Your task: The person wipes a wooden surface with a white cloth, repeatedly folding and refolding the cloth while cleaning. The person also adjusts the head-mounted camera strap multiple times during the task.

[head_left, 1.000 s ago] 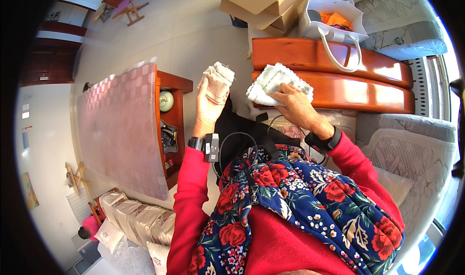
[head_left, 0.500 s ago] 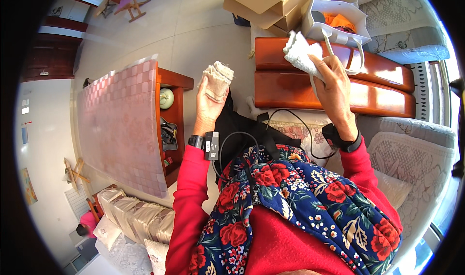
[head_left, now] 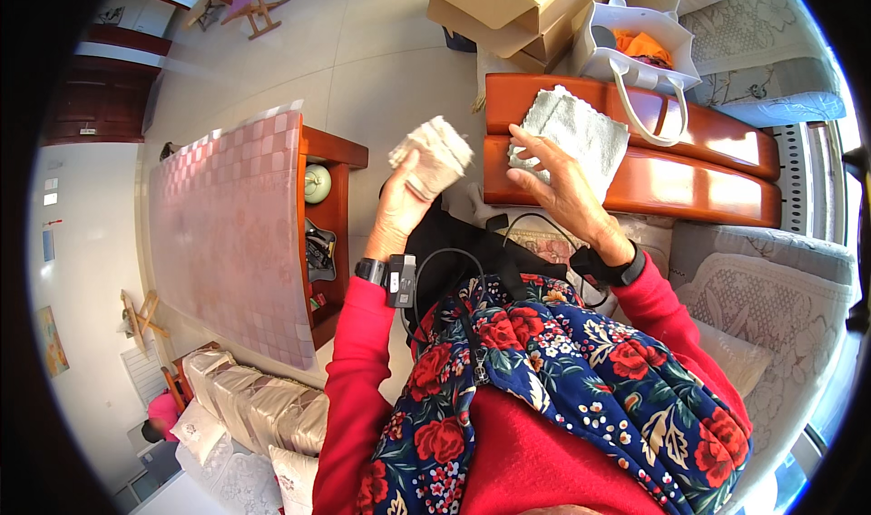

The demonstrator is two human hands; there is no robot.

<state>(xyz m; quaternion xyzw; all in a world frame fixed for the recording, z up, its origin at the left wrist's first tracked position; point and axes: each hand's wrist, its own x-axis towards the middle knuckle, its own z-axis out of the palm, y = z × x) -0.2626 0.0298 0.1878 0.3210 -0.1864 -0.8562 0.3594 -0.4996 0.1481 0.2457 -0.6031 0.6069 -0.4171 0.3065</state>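
A folded beige cloth (head_left: 433, 159) is gripped in my left hand (head_left: 400, 208), held up over the floor. My right hand (head_left: 564, 186) has its fingers spread and holds nothing. It hovers at the near left edge of a pale grey-white cloth (head_left: 581, 134); whether a fingertip touches it I cannot tell. That cloth lies spread open, its edges ragged, across the glossy red-brown wooden bench (head_left: 717, 184).
Behind the cloth stands a white tote bag (head_left: 676, 66) with orange fabric inside, next to cardboard boxes (head_left: 517, 16). On the left is a low table (head_left: 227, 234) with a pink checked cover. A sofa (head_left: 771, 306) is at the right. In the lower left distance is another person (head_left: 164, 415).
My right hand has let go of the pale cloth, which now lies opened out on the bench, and has drawn left and nearer. The left hand has shifted slightly right with the beige cloth.
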